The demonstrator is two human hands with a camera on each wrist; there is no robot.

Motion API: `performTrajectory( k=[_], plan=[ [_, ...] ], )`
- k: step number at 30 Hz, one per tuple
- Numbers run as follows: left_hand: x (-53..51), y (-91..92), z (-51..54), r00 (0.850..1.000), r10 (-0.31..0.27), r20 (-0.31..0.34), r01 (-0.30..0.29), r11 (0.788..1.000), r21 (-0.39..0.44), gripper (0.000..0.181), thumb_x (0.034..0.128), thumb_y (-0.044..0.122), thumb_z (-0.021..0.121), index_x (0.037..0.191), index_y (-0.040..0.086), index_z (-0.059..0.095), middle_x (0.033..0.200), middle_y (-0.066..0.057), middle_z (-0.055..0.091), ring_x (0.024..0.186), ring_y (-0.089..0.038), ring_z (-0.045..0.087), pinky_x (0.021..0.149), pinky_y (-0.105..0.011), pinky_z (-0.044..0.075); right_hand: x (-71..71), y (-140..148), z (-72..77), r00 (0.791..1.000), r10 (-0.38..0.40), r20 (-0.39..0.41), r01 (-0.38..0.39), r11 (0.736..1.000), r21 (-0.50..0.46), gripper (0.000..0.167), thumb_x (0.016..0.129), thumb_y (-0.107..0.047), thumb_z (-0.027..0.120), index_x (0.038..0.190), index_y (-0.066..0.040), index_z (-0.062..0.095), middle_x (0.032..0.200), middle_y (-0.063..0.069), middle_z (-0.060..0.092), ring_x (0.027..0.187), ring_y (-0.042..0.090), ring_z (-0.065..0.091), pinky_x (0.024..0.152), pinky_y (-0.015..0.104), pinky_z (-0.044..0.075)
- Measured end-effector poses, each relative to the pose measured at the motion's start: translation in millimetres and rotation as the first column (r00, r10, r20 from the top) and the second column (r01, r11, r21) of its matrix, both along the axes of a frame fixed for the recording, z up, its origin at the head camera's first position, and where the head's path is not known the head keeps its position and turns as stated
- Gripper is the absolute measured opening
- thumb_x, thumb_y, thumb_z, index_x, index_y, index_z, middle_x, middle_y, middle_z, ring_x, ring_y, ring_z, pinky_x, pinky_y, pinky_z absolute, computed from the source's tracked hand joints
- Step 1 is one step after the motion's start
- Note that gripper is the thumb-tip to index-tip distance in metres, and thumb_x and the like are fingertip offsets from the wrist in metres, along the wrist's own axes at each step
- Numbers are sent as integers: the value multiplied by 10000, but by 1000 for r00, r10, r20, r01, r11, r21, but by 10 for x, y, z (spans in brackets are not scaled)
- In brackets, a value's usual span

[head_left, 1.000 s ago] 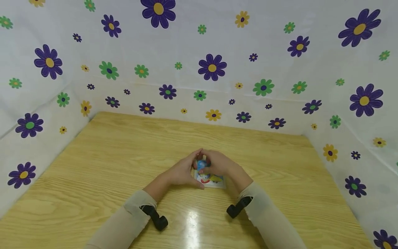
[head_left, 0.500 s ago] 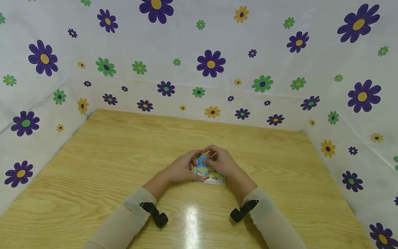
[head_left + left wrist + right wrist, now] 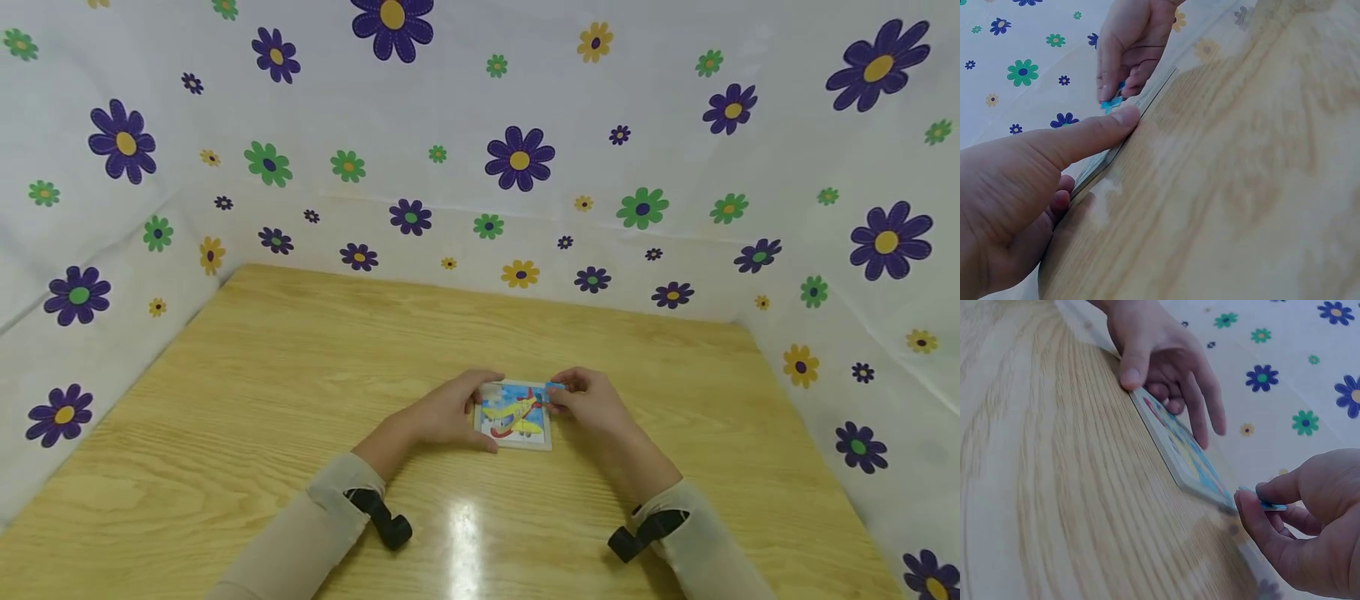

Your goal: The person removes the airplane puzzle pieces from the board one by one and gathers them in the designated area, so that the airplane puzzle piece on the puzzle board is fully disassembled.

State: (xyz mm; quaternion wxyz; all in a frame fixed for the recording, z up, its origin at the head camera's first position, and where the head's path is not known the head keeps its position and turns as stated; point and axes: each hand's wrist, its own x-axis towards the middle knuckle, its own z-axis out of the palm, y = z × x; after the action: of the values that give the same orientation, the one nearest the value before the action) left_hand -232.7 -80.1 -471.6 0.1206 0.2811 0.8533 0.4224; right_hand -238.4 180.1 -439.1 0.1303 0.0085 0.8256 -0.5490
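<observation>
The picture puzzle [image 3: 513,414] lies flat between my two hands, its yellow airplane with red parts set against blue and white, and its pale frame [image 3: 525,446] running round the edge. My left hand [image 3: 450,414] grips it on my left: the thumb lies along the edge nearest me, while the fingers reach round towards the far left corner, some of them bent under the palm. Across from those fingers, at the far right corner of the frame, my right hand [image 3: 594,406] pinches a small blue piece [image 3: 554,387] between thumb and forefinger, the other fingers curled in behind it. The piece sits just past my right fingertips on the side towards the puzzle; from the views I have, I cannot tell whether it touches the frame. Below my fingers spreads the wooden table [image 3: 337,350], light yellow with a wavy grain, and nearer to me than either hand a bright streak of reflected light [image 3: 463,542] shines on it. Back from my fingers, a left beige sleeve [image 3: 292,525] and a right beige sleeve [image 3: 712,542] cover my forearms, with a black wrist device [image 3: 388,527] at the left cuff and another at the right. Well beyond my fingertips, and off to both sides, hangs white cloth [image 3: 442,108] printed with purple, green and yellow flowers.
</observation>
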Motion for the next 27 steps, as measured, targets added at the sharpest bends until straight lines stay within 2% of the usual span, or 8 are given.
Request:
performTrajectory(
  k=[3,7,11,14,15,18,23,27],
  plan=[
    [11,-6,5,1000,-9,3,9,1000,10,980,701,359,924,1515,196,404,1411,7,457,1030,-155,465,892,-286,432,7,88,-22,1000,-5,-14,5,1000,23,257,975,-44,625,1183,105,600,980,135,636,747,93,655,686,202,563],
    [17,-15,3,1000,-9,4,9,1000,26,932,700,306,930,1488,205,443,1468,28,427,1058,-157,466,916,-280,432,18,139,-46,994,22,-103,-3,982,190,235,952,-105,676,1106,71,649,959,127,657,754,117,624,666,231,547],
    [10,-22,6,1000,-15,2,15,999,47,915,698,285,931,1478,206,458,1438,40,448,1055,-155,474,903,-261,434,11,137,-27,974,62,-219,37,906,422,254,923,-186,721,1071,17,689,1030,157,685,910,252,639,806,376,540],
    [12,-32,14,1000,-22,1,22,999,41,914,699,293,930,1478,209,461,1424,48,458,1049,-151,479,880,-252,438,16,80,10,957,95,-273,55,867,495,256,909,-161,727,1080,27,693,1101,205,686,1044,341,632,909,477,507],
    [12,-38,15,1000,-24,2,24,999,38,912,699,292,930,1478,210,463,1417,48,462,1047,-149,481,873,-251,439,20,44,24,954,106,-282,52,864,500,246,909,-144,719,1081,31,693,1111,216,680,1059,351,626,914,489,505],
    [6,-56,20,1000,-29,2,29,999,20,904,703,303,927,1476,229,463,1386,59,480,1048,-139,488,862,-252,442,30,-97,49,949,137,-284,16,879,477,211,911,-125,704,1071,11,705,1104,195,676,981,296,637,833,422,530],
    [-5,-68,30,999,-43,6,42,999,14,916,716,336,915,1491,253,434,1308,64,514,1057,-132,491,862,-259,445,18,-363,43,970,162,-181,-103,949,298,201,921,-138,711,1078,-15,724,994,124,682,739,157,664,651,278,552],
    [-6,-60,30,999,-49,-1,49,999,19,948,720,340,913,1512,261,399,1257,58,529,1057,-126,491,860,-250,444,-12,-522,30,967,213,-141,-170,948,268,221,913,-124,722,1106,-18,738,940,101,674,648,122,649,609,256,552]
  ],
)
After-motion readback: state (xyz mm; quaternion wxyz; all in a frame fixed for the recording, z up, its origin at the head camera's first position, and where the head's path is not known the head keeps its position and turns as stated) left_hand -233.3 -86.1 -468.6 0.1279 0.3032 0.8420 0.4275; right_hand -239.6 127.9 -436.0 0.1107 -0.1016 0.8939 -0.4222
